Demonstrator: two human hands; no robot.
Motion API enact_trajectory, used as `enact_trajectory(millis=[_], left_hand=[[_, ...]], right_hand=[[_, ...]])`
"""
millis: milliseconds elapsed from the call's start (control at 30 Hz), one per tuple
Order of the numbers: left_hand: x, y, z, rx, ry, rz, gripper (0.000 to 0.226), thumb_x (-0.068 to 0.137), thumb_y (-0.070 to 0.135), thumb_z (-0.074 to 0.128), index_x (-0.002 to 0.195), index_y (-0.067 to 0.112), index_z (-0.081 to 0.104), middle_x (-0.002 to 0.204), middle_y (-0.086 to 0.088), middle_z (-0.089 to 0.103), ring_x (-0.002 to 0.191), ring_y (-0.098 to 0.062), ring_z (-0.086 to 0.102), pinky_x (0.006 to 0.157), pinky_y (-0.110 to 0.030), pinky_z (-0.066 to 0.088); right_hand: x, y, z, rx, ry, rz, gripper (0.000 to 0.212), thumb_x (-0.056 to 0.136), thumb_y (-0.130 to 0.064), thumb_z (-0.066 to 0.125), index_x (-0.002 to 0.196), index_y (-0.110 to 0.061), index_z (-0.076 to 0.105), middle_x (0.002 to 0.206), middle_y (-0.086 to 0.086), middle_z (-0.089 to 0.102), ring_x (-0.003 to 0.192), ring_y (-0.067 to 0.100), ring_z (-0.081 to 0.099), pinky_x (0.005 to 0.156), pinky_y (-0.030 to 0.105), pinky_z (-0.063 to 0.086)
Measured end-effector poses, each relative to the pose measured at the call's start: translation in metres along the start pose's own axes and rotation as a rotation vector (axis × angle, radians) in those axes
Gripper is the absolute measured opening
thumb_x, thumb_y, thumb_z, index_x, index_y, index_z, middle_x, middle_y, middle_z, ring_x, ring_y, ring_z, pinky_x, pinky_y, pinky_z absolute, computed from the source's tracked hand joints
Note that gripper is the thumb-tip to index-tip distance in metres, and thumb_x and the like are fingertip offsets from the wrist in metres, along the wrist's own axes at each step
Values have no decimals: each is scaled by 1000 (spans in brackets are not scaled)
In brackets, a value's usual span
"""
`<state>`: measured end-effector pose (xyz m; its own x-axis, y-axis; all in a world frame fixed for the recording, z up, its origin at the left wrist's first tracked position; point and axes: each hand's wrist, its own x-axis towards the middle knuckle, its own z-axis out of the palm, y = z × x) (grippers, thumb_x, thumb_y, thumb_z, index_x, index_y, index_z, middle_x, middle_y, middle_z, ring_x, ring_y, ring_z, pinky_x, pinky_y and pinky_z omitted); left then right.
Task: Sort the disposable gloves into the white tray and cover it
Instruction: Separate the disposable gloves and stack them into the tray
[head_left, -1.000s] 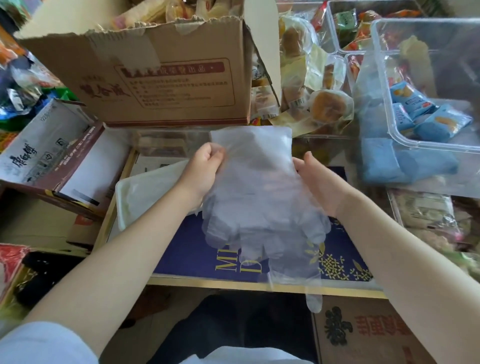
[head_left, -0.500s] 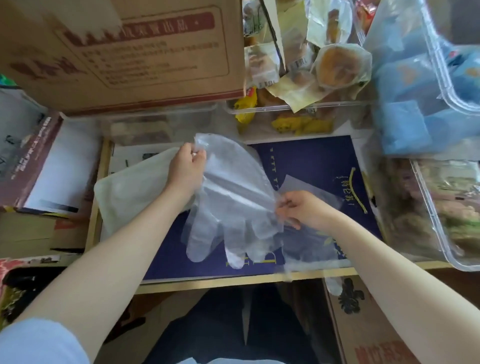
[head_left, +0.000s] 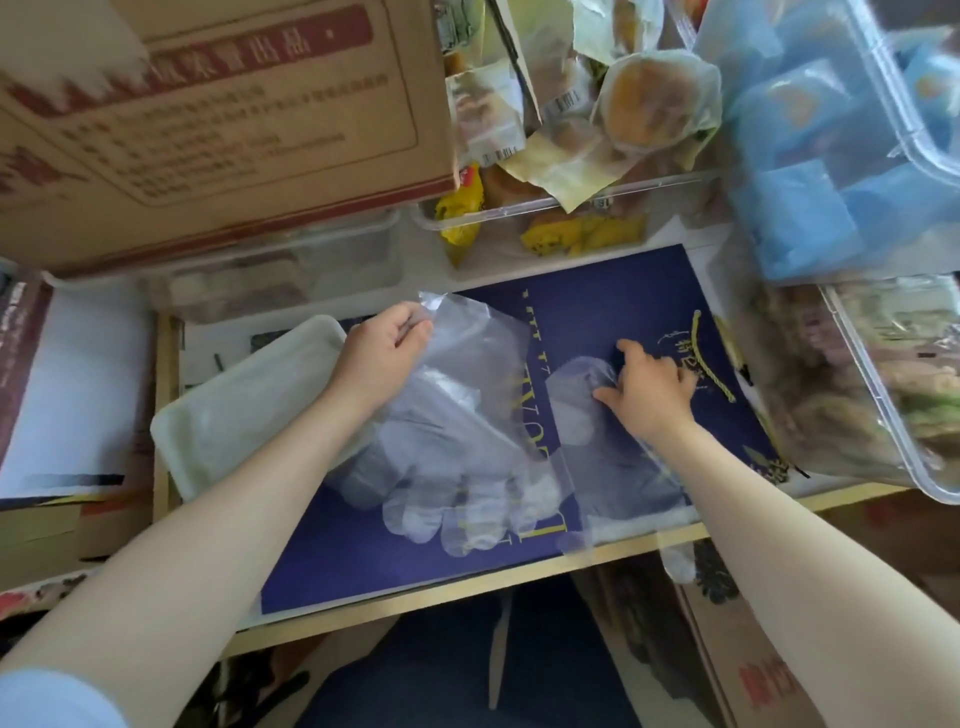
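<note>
Surroundings: cluttered work surface.
Navy board (head_left: 613, 312) at centre; cardboard box (head_left: 218, 119) at 11 o'clock; clear bins of wrapped snacks (head_left: 649, 104) from 12 to 3 o'clock.

I see the white tray (head_left: 249, 410) lying left on the box lid (head_left: 613, 312), one glove bundle (head_left: 457, 441) just right of it and a second glove (head_left: 602, 447) further right. A cardboard box (head_left: 218, 119) stands behind, with snack bins (head_left: 571, 208) to its right.
</note>
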<state>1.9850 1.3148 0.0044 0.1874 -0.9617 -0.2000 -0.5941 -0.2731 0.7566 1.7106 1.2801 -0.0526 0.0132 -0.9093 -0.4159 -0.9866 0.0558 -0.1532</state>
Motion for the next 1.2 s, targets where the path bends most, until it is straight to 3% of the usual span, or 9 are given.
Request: enact_trajectory(millis=[133, 200, 333, 467, 700, 767, 867, 1033, 1200], left_hand=[[3, -6, 0, -41, -15, 4, 12, 94, 19, 51, 85, 21, 58, 59, 17, 50, 56, 0, 45, 58, -16, 36], [4, -7, 0, -65, -13, -7, 12, 94, 19, 51, 83, 21, 58, 62, 17, 53, 58, -1, 45, 61, -20, 37], [7, -5, 0, -86, 6, -21, 25, 93, 20, 51, 69, 25, 52, 62, 10, 50, 59, -9, 42, 61, -24, 35], [12, 8, -1, -168, 35, -30, 12, 94, 21, 50, 86, 18, 58, 73, 8, 57, 70, -12, 50, 68, -27, 39], [13, 35, -2, -429, -19, -77, 18, 95, 18, 49, 82, 25, 60, 84, 6, 63, 80, -13, 58, 80, -32, 45], [9, 45, -1, -512, -64, -68, 19, 96, 16, 48, 85, 26, 60, 86, 8, 65, 82, -10, 61, 81, -30, 47], [-4, 57, 0, -582, -155, -25, 20, 95, 13, 51, 84, 26, 62, 80, 8, 65, 77, -12, 60, 76, -32, 46], [-27, 74, -10, -701, -319, 123, 14, 90, 15, 56, 85, 24, 64, 71, 14, 65, 68, -3, 57, 65, -18, 45], [-33, 75, -20, -640, -375, 172, 14, 94, 17, 50, 97, 12, 63, 80, 6, 60, 65, 4, 52, 62, -8, 40]], right_hand=[[1, 2, -5, 124, -53, -69, 7, 88, -29, 61, 88, -22, 59, 97, 5, 59, 101, 31, 53, 86, 37, 35], [-1, 5, -15, 309, -54, -89, 17, 85, -25, 65, 71, -27, 54, 86, 0, 53, 92, 29, 55, 81, 37, 40], [-15, 5, -56, 728, -10, -130, 17, 91, -17, 56, 75, -21, 54, 76, 0, 58, 74, 15, 52, 70, 30, 40], [-30, -4, -102, 852, 152, -232, 19, 93, -18, 53, 77, -21, 63, 74, 4, 61, 70, 15, 50, 69, 31, 40], [-78, -52, -159, 782, -172, -503, 9, 84, -12, 66, 77, -9, 69, 68, 2, 66, 65, 4, 55, 66, 16, 42], [-85, -67, -162, 741, -261, -533, 11, 81, -20, 69, 77, -10, 70, 71, 17, 65, 66, 15, 54, 66, 27, 41], [-83, -83, -153, 660, -142, -552, 12, 79, -24, 71, 71, -15, 72, 76, 15, 65, 72, 17, 53, 69, 34, 42], [-75, -99, -140, 381, 140, -635, 13, 75, -31, 75, 70, -28, 63, 134, -3, 50, 128, 20, 35, 105, 40, 20], [-71, -107, -141, 388, 68, -586, 14, 81, -25, 70, 78, -22, 56, 88, -5, 63, 92, 21, 59, 92, 29, 38]])
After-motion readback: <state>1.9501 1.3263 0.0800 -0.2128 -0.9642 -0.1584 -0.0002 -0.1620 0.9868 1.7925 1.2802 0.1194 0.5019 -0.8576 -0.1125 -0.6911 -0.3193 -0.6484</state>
